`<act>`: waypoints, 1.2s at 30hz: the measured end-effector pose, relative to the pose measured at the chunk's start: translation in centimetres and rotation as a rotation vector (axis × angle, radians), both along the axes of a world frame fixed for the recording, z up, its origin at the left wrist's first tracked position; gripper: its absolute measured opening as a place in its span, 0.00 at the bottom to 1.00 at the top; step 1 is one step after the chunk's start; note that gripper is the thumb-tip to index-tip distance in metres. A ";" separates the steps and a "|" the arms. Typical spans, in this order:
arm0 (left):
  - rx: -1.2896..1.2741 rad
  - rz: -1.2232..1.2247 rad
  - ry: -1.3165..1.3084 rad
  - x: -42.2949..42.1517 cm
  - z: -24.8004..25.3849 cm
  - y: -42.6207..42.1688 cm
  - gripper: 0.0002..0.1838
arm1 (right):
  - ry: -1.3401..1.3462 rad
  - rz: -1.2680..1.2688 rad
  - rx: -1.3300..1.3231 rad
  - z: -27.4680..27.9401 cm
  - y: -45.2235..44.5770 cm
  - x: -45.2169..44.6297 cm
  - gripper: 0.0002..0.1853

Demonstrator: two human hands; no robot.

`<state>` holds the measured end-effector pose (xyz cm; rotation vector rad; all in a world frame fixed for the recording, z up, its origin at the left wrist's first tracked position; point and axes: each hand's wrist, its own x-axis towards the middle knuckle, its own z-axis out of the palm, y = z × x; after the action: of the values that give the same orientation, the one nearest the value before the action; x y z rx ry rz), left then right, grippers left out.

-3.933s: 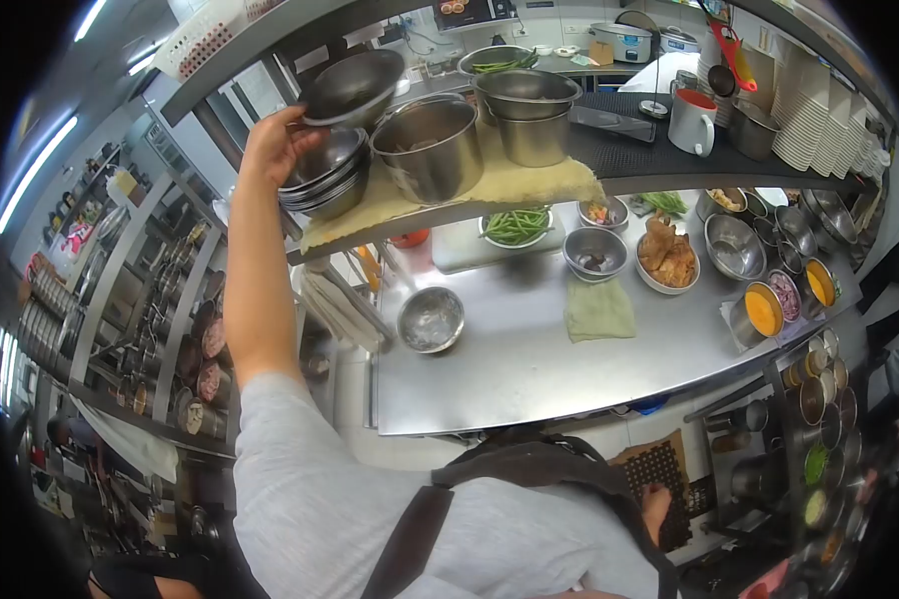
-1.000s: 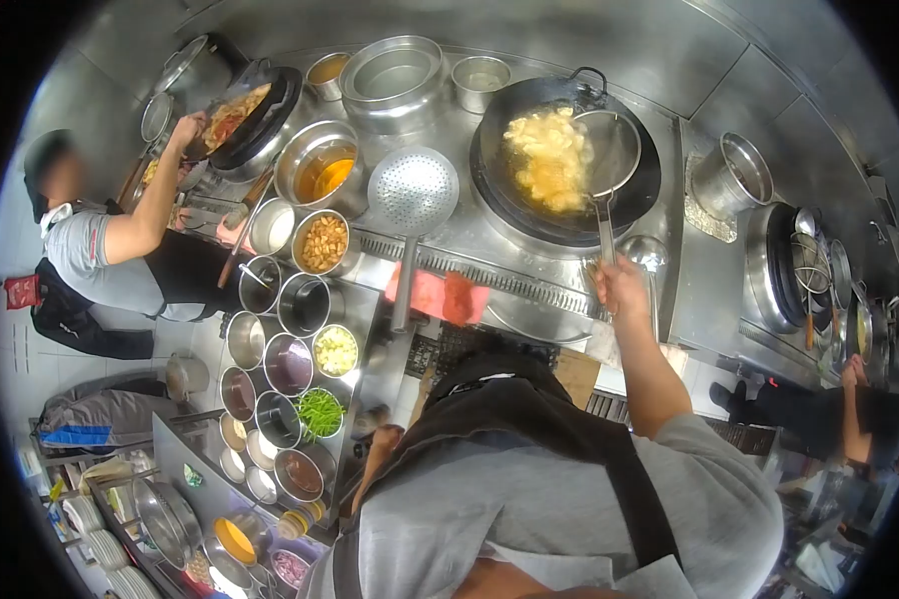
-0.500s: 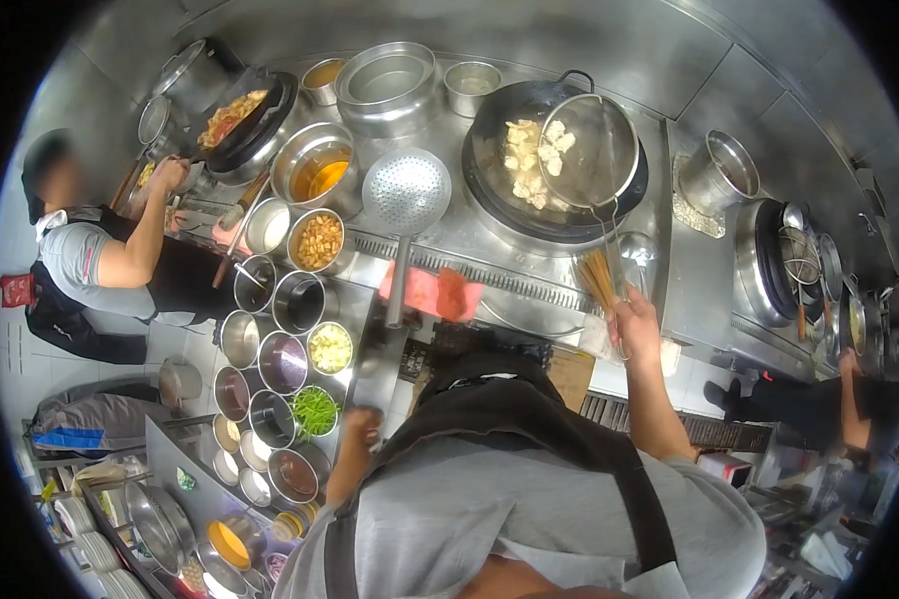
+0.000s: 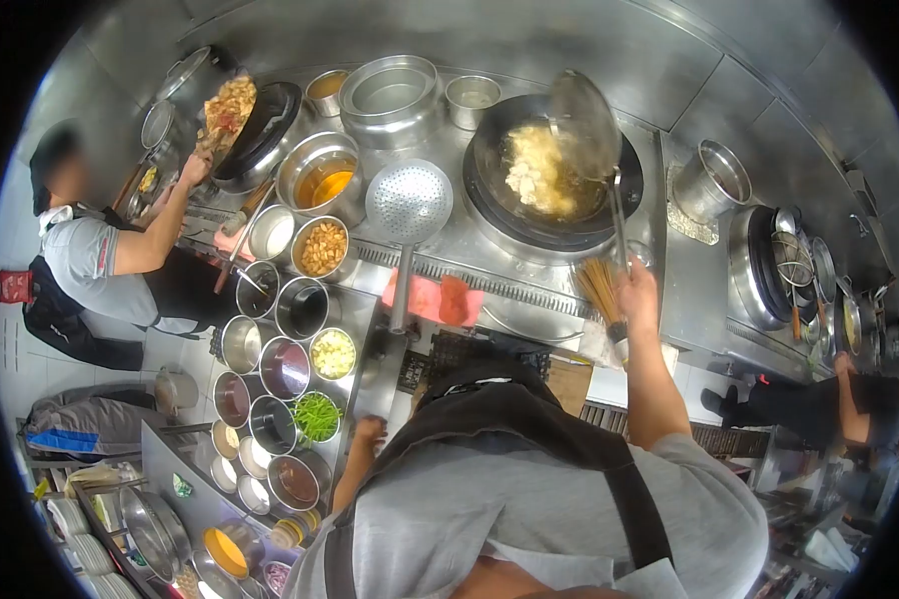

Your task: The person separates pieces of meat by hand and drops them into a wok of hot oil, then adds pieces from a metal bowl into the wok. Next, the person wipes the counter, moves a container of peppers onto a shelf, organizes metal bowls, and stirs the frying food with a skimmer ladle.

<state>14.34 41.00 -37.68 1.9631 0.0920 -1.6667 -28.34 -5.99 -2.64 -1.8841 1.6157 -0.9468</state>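
Note:
My right hand (image 4: 639,290) is closed around the handle of a round strainer (image 4: 584,125), blurred and tilted above the wok. Pale, lumpy food pieces (image 4: 534,175) lie in liquid in the black wok (image 4: 487,135). A bamboo brush (image 4: 597,285) stands just left of my right hand, at the stove's front edge. My left hand (image 4: 372,431) hangs low by the counter edge, fingers loosely curled, with nothing visible in it. Near it are a pot of chopped green vegetable (image 4: 316,415) and a pot of pale yellow pieces (image 4: 333,352).
A perforated skimmer (image 4: 410,203) lies left of the wok, its handle crossing a pink cloth (image 4: 420,292). A pot with orange liquid (image 4: 320,182) and a wide steel pot (image 4: 390,100) stand behind. On the left, a co-worker (image 4: 100,245) tosses food at another wok.
The strainer has tilted and blurred over the wok, and its handle sits higher against my right hand. My left hand is slightly lower. The co-worker's food has been tossed up.

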 end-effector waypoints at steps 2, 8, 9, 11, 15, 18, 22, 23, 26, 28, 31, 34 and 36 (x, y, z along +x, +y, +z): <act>-0.036 -0.381 -0.275 -0.1 1.3 2.0 0.06 | -0.006 -0.062 0.088 2.9 -1.1 0.3 0.18; -0.122 -0.953 -0.597 -0.6 2.8 6.2 0.06 | -0.137 -0.092 0.391 1.4 -6.7 0.3 0.18; -0.128 -0.982 -0.614 -0.7 2.9 6.6 0.06 | -0.232 -0.071 0.522 0.1 -7.4 0.6 0.18; -0.144 -1.046 -0.657 -0.9 3.0 6.5 0.06 | -0.498 -0.095 0.558 -2.4 -7.2 2.7 0.16; -0.196 -1.195 -0.774 -0.7 2.6 5.9 0.05 | -0.849 0.020 0.682 -3.5 -5.6 7.2 0.07; -0.273 -1.350 -0.926 0.4 2.4 5.1 0.05 | -0.917 0.095 0.689 -3.3 -4.4 8.2 0.03; -0.681 -0.304 -0.106 2.2 8.2 2.9 0.09 | -0.978 0.067 0.728 -1.7 -1.7 6.7 0.03; -0.442 -0.460 -0.363 1.3 10.7 1.1 0.08 | -0.965 0.097 0.714 -1.9 -1.3 5.8 0.03; -0.139 -0.695 -0.533 -0.3 16.1 -2.8 0.06 | -0.941 0.132 0.693 -1.2 0.0 3.7 0.04; -0.088 -0.809 -0.530 -1.0 18.1 -3.6 0.06 | -0.917 0.098 0.700 -0.1 0.9 2.6 0.08; -0.132 -0.697 -0.545 -2.1 20.2 -4.0 0.06 | -0.729 0.043 0.649 2.0 1.8 1.7 0.10; -0.088 -1.058 -0.656 -1.0 13.5 -2.1 0.04 | -0.532 0.070 0.560 3.7 2.6 0.9 0.13; -0.101 -0.982 -0.613 -0.8 10.8 -0.9 0.04 | -0.423 0.075 0.514 3.9 3.1 0.6 0.14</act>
<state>13.50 40.08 -26.83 2.5120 -1.3309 -1.3855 -27.78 -2.89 1.27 -1.2844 1.3569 -0.7426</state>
